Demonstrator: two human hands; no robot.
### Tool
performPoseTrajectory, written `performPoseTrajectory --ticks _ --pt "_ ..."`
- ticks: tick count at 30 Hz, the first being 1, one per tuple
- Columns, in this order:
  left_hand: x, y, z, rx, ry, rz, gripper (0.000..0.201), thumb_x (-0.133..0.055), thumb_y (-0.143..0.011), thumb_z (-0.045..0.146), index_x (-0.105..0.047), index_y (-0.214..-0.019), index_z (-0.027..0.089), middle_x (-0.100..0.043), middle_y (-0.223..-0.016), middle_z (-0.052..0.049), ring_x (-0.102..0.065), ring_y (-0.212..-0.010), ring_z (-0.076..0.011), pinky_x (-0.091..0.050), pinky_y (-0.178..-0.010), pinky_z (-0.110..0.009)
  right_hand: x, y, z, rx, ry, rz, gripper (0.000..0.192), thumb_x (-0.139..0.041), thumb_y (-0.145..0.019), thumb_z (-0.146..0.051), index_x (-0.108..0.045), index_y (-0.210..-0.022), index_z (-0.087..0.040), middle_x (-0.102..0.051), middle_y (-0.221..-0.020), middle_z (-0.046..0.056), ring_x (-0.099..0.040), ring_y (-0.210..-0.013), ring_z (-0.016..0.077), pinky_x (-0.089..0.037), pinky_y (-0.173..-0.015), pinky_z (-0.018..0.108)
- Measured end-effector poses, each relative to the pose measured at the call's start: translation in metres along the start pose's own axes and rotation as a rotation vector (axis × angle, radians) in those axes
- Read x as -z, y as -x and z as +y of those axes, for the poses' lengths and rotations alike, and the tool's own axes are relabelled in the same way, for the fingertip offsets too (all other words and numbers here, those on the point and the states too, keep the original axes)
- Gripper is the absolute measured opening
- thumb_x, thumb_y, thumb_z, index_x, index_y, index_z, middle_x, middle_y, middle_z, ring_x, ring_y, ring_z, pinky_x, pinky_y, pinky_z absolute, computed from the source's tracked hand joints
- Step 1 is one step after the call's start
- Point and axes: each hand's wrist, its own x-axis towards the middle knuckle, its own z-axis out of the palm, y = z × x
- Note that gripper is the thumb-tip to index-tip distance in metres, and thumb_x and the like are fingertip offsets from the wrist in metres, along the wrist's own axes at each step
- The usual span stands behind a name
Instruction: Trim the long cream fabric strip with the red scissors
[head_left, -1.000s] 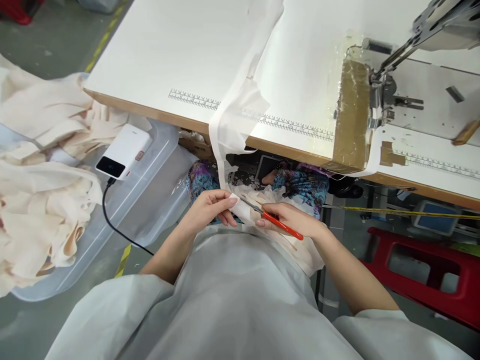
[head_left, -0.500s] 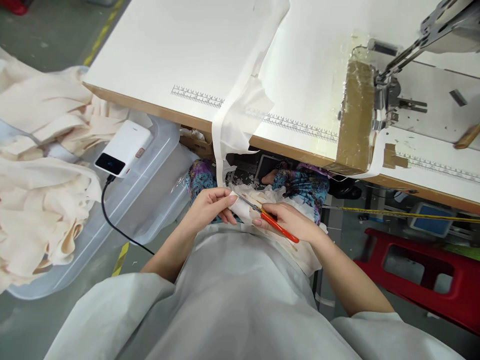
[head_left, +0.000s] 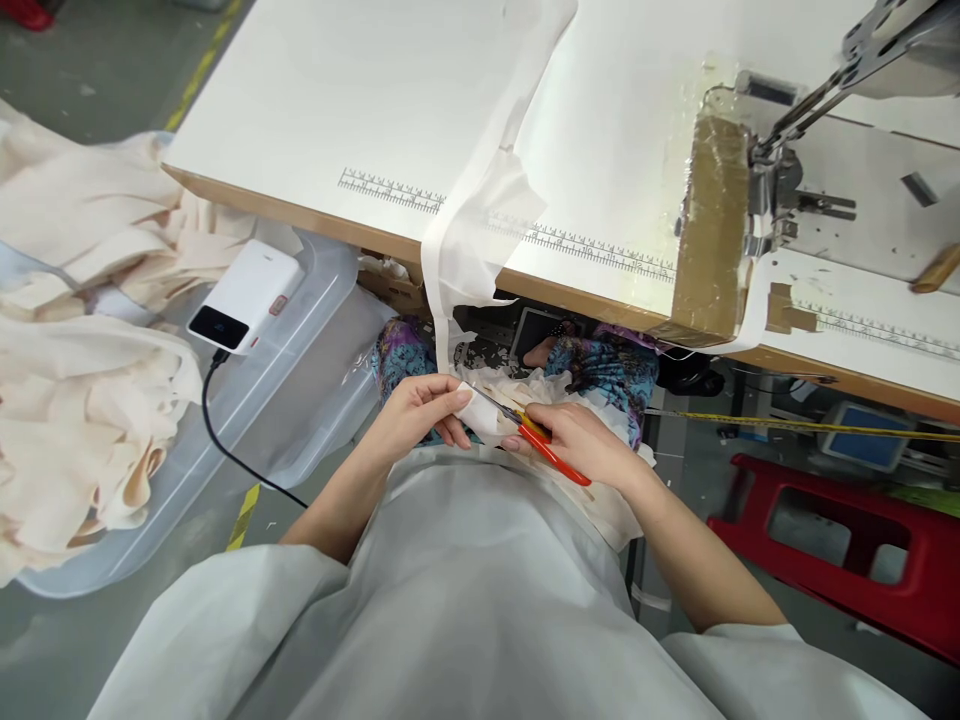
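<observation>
White fabric strip (head_left: pixel 480 230) hangs off the table's front edge at centre frame and drops to the lap; its lower end is pinched at centre, just below mid-height. Strip looks thin, semi-sheer, creased where it folds over the edge, wider and crumpled on the tabletop.

L hand (head_left: pixel 421 412): fingers curled, thumb and forefinger closed on the strip end, the other fingers tucked under it. R hand (head_left: pixel 581 440): closed round the red-handled snips (head_left: pixel 536 443), blades pointing left and touching the strip end right next to the L fingertips. Blades look nearly together; can't tell for sure. Hands nearly meet, w/ only the strip end between them.

Room: hands sit below the table edge (head_left: pixel 315 215), clear of it, over the lap w/ loose cream scraps beneath. Patterned blue-purple trousers (head_left: pixel 600 365) show just above the hands. Grey-white smock fills bottom of frame.

Further out: printed ruler (head_left: pixel 390 190) runs along the table front. Sewing machine (head_left: pixel 787 170) upper right, its near side wrapped in brown tape. Left of frame: clear plastic bin (head_left: pixel 285 380) w/ a white power bank (head_left: pixel 244 297) on its lid, black cable trailing down; cream fabric pile (head_left: pixel 75 350) at far left. Red stool (head_left: pixel 862 550) lower right, yellow tape measure (head_left: pixel 810 428) stretched above it.
</observation>
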Motion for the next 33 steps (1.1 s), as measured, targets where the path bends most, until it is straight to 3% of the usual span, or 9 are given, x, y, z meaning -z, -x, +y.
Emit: performPoseTrajectory --ticks 13,24,33 --pt "-0.0016 -0.0009 0.0004 0.021 -0.014 -0.017 0.035 -0.067 -0.080 0.050 -0.061 -0.076 0.016 -0.066 -0.055 -0.001 -0.066 -0.051 -0.0152 -0.049 -0.049 -0.020 0.0053 -0.0027 -0.0016 0.006 -0.161 -0.060 0.053 -0.040 -0.088 -0.070 -0.039 -0.068 -0.021 -0.040 -0.062 -0.004 -0.036 -0.055 0.0115 -0.024 -0.053 0.025" --pt "-0.0009 -0.0027 -0.0012 0.039 -0.011 -0.046 0.037 -0.068 -0.079 0.052 -0.061 -0.075 0.015 -0.066 -0.054 -0.002 -0.066 -0.051 -0.0154 -0.049 -0.050 -0.020 0.0033 0.0007 -0.0016 0.022 -0.111 -0.096 0.052 -0.036 -0.090 -0.070 -0.039 -0.070 -0.021 -0.043 -0.064 -0.003 -0.039 -0.057 0.0125 -0.025 -0.055 0.025" --pt "0.0003 -0.0026 -0.0006 0.051 -0.012 -0.043 0.039 -0.069 -0.077 0.053 -0.060 -0.072 0.015 -0.066 -0.053 -0.002 -0.066 -0.050 -0.0152 -0.049 -0.050 -0.020 -0.0025 -0.0010 -0.0041 -0.012 0.025 -0.032 0.053 -0.035 -0.091 -0.068 -0.039 -0.068 -0.021 -0.044 -0.062 -0.001 -0.035 -0.055 0.0124 -0.022 -0.055 0.027"
